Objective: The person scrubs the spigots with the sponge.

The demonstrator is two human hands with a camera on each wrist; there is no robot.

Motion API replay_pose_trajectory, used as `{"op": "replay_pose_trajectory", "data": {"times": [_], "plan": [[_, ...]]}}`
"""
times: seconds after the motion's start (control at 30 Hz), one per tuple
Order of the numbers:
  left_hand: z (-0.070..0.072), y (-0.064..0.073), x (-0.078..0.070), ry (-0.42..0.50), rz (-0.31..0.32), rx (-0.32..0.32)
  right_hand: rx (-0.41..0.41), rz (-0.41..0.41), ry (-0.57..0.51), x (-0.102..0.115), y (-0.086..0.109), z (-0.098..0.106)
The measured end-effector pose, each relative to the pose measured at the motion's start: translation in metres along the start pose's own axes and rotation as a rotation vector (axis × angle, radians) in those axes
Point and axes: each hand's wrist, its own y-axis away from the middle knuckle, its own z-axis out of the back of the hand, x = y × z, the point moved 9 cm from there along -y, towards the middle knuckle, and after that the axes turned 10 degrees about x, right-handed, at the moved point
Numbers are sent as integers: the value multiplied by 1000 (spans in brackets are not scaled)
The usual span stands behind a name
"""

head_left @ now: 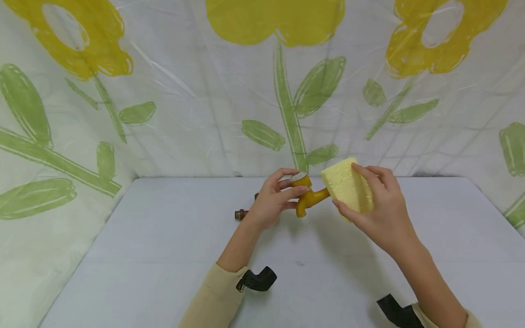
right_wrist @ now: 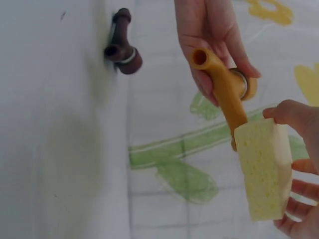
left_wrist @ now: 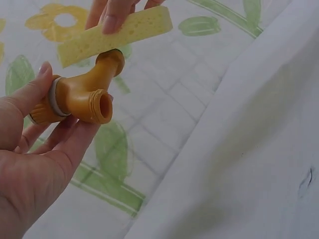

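Observation:
My left hand (head_left: 268, 200) grips an orange-yellow faucet (head_left: 311, 198) by its round knob, holding it above the white table. In the left wrist view the faucet (left_wrist: 82, 97) shows a pale ring below its knob and an open spout end facing the camera. My right hand (head_left: 379, 207) pinches a pale yellow sponge (head_left: 344, 184) between thumb and fingers. The sponge (right_wrist: 261, 169) lies against the threaded far end of the faucet (right_wrist: 224, 89), covering part of it in the right wrist view.
A dark brown faucet (right_wrist: 121, 42) lies on the table (head_left: 164, 237), mostly hidden behind my left hand in the head view. Behind the table hangs a white sheet (head_left: 184, 114) printed with yellow flowers and green leaves. Black wrist mounts (head_left: 262, 279) sit at both sleeves.

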Motion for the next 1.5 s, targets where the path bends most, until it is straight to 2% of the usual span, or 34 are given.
{"op": "replay_pose_trajectory", "data": {"times": [0.1,0.27,0.43,0.53,0.7,1.0,1.33,1.5], "plan": [[-3,0,0,-1,-5,4,-21,-5,-11,1,0,-3],[-6,-2,3,23,7,16,-9,16,-5,6,2,-12],[-6,-1,3,47,0,18,-53,2,-10,5,2,-10],[-7,-1,2,53,-4,27,-48,-4,-31,6,3,-13],[-7,0,3,64,-8,37,-36,17,-40,9,4,-20],[-4,-1,7,120,-18,37,-63,42,-115,11,6,-16],[-5,0,7,169,-12,17,-72,88,-122,17,7,-18],[-7,0,7,207,-27,20,-45,123,-123,22,9,-24]]}}
